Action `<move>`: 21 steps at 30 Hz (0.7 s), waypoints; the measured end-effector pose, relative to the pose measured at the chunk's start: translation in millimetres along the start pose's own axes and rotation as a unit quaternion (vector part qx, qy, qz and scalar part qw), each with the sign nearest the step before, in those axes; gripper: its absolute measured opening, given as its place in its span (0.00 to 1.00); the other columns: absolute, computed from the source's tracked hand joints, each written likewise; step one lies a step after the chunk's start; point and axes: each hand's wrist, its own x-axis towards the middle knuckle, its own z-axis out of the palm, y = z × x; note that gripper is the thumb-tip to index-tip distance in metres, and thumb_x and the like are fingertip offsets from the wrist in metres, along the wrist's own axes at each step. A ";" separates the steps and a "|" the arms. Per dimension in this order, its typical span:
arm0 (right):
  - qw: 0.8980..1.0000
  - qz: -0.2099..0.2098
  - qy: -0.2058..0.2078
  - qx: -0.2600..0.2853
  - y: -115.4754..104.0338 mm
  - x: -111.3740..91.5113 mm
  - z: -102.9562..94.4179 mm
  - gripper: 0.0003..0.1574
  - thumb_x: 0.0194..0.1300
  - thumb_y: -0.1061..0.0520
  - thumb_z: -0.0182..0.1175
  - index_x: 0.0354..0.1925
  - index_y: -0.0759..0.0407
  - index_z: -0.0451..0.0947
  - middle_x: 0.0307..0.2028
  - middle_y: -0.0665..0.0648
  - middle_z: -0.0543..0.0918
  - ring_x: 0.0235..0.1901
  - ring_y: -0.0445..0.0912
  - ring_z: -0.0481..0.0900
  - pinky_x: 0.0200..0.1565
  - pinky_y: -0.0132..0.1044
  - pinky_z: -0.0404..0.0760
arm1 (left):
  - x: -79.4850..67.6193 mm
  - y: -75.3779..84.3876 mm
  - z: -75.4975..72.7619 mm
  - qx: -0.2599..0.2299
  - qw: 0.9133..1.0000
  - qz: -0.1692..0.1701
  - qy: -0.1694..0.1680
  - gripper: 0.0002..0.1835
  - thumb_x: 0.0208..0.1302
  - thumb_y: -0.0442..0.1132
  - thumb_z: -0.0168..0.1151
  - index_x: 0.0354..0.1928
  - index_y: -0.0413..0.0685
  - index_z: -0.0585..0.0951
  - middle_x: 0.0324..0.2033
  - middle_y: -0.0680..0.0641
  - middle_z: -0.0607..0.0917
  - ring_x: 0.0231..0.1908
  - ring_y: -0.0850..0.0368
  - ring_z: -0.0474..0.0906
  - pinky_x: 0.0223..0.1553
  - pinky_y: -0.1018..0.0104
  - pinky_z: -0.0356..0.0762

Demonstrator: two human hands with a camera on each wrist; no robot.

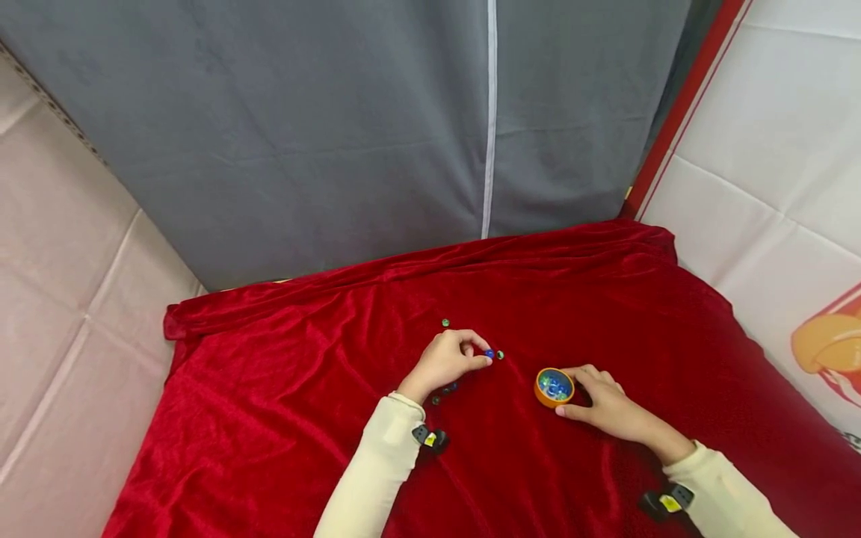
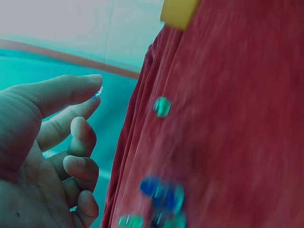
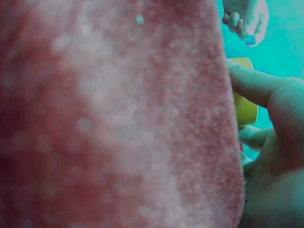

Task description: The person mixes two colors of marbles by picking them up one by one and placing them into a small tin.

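Between thumb and forefinger my left hand [image 1: 449, 357] pinches a small blue glass marble [image 1: 489, 353], raised over the red cloth. Just right of it in the head view is a green marble [image 1: 501, 355]. My right hand [image 1: 608, 403] grips a small round orange cup [image 1: 545, 400], thumb on the near side and fingers at the far side. Blue and green marbles [image 1: 554, 385] lie in the cup. In the right wrist view the cup [image 3: 247, 109] is partly hidden behind the cloth and thumb. Several blue and green marbles [image 2: 164, 197] sit under the left hand.
Wrinkled red velvet cloth [image 1: 282, 418] covers the table, bunched along the back edge. Another green marble [image 1: 445, 323] lies beyond the left hand. A grey curtain [image 1: 350, 134] hangs behind, and pale panels [image 1: 773, 149] stand at both sides.
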 end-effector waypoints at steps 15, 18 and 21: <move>1.000 0.009 -0.010 0.002 -0.9 -0.3 -0.1 0.39 0.52 0.40 0.65 0.56 0.57 0.70 0.47 0.56 0.72 0.43 0.47 0.63 0.40 0.40 0.59 | 8.0 30.1 45.6 0.041 0.997 0.057 -0.036 0.06 0.51 0.49 0.68 0.32 0.63 0.83 0.16 0.59 0.72 0.16 0.68 0.65 0.19 0.75 0.63; 1.000 0.011 -0.011 0.004 -0.2 0.2 0.3 0.39 0.52 0.39 0.64 0.56 0.57 0.70 0.47 0.56 0.72 0.42 0.47 0.62 0.41 0.39 0.59 | 8.2 34.1 51.2 0.049 0.996 0.064 -0.041 0.07 0.51 0.50 0.68 0.33 0.61 0.83 0.15 0.59 0.72 0.16 0.68 0.65 0.19 0.76 0.63; 1.000 0.008 -0.010 0.002 0.2 0.8 0.5 0.38 0.53 0.39 0.64 0.56 0.58 0.70 0.47 0.56 0.72 0.42 0.46 0.62 0.40 0.39 0.59 | 8.0 37.4 55.9 0.062 0.995 0.072 -0.044 0.08 0.51 0.50 0.68 0.34 0.61 0.83 0.15 0.59 0.72 0.16 0.69 0.65 0.19 0.76 0.63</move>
